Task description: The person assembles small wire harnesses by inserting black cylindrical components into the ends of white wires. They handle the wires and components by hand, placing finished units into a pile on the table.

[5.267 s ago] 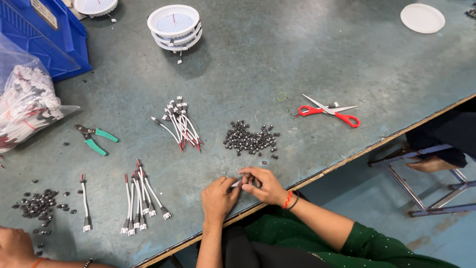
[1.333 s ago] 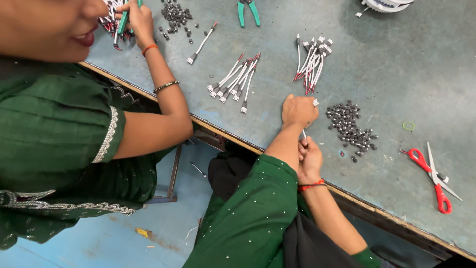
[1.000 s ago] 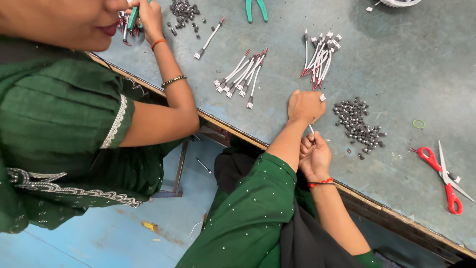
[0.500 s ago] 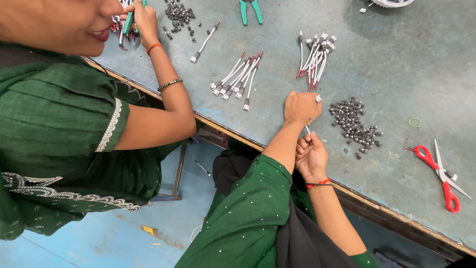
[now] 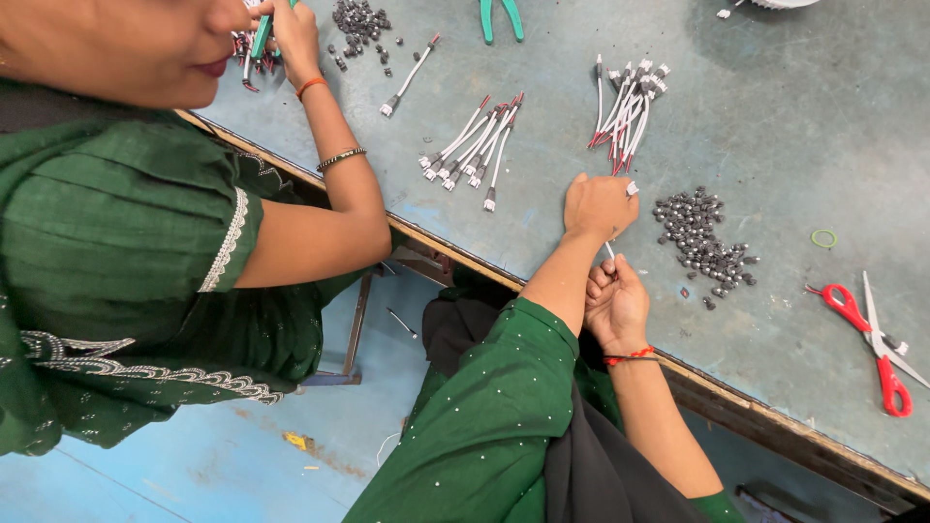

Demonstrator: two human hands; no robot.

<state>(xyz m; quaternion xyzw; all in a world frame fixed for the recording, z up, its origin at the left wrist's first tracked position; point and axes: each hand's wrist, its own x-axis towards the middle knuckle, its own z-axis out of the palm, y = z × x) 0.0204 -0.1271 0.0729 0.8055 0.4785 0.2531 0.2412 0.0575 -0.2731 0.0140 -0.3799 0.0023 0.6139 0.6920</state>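
While the left hand (image 5: 598, 205) is closed around the upper end of a thin white wire (image 5: 610, 252), whose small white tip (image 5: 632, 189) shows just past the knuckles, the right hand (image 5: 616, 302) pinches the lower end at the table (image 5: 775, 126) edge. Both hands are closed on that one wire, which runs between them just over the table's near rim. Whether a metal piece is already on it I cannot tell; the fingers hide the ends.

Judging by how things lie, the work looks well under way but not near its end. Two bundles of wires with fitted ends lie done: one bundle (image 5: 475, 143) to the left of the hands, another bundle (image 5: 625, 105) just beyond them, and a single wire (image 5: 409, 77) farther off. What is left shows in the pile of small dark beads (image 5: 702, 237) just right of the left hand, still plentiful, with a few strays near it.

Red scissors (image 5: 872, 334) rest well apart on the right, a green ring (image 5: 823, 237) beyond the pile, and green pliers (image 5: 499, 17) at the far edge. A co-worker in green sits to the left, her hand (image 5: 291, 34) holding a tool over her own beads (image 5: 360, 24).
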